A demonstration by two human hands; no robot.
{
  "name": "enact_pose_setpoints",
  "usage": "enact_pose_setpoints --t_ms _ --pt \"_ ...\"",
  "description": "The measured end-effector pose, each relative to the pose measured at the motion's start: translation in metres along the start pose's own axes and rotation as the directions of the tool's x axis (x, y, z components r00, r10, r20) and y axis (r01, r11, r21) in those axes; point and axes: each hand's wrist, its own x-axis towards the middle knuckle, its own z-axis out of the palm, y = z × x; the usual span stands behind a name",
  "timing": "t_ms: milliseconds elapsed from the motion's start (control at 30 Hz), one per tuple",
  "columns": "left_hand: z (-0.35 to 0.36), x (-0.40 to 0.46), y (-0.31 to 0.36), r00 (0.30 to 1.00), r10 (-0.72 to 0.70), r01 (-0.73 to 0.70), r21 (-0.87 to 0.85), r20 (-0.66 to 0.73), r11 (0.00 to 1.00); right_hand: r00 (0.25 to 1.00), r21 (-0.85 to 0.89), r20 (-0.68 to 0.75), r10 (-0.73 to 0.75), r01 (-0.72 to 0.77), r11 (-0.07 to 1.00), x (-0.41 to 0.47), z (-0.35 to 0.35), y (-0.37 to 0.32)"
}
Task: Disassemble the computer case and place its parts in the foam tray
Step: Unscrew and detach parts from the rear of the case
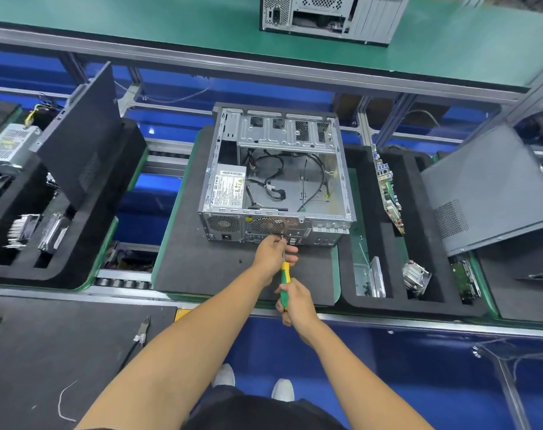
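Note:
An open grey computer case (276,172) lies on a black mat, its rear panel toward me, with a power supply (228,190) and loose black cables inside. My right hand (296,302) grips the green and yellow handle of a screwdriver (284,279). The tip reaches the rear panel near the round fan grille. My left hand (271,252) curls around the screwdriver's shaft close to the tip. To the right stands a black foam tray (397,302) holding a motherboard (388,193) on edge, a heatsink (416,276) and a metal bracket (372,277).
A grey side panel (487,190) leans on the tray at the right. Another foam tray (62,193) with parts and a panel stands at the left. Pliers (141,332) lie on the near mat. A second case (329,17) sits on the green shelf behind.

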Motion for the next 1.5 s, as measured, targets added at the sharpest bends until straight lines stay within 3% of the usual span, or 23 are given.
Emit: enact_pose_setpoints --t_ms 700,900,1500 --pt "0.005 0.0 -0.003 0.999 0.004 -0.004 0.002 -0.049 1.0 0.999 -0.023 -0.043 -0.023 0.022 1.0 0.001 -0.002 0.0" --pt "0.006 0.0 0.004 1.0 0.006 -0.004 0.068 -0.028 0.998 0.998 0.19 -0.003 0.065 -0.063 0.98 0.002 -0.001 0.006" --pt "0.004 -0.003 0.005 0.998 -0.052 0.051 -0.022 -0.041 0.998 0.996 0.167 -0.054 0.066 -0.056 0.984 -0.005 0.009 0.0"
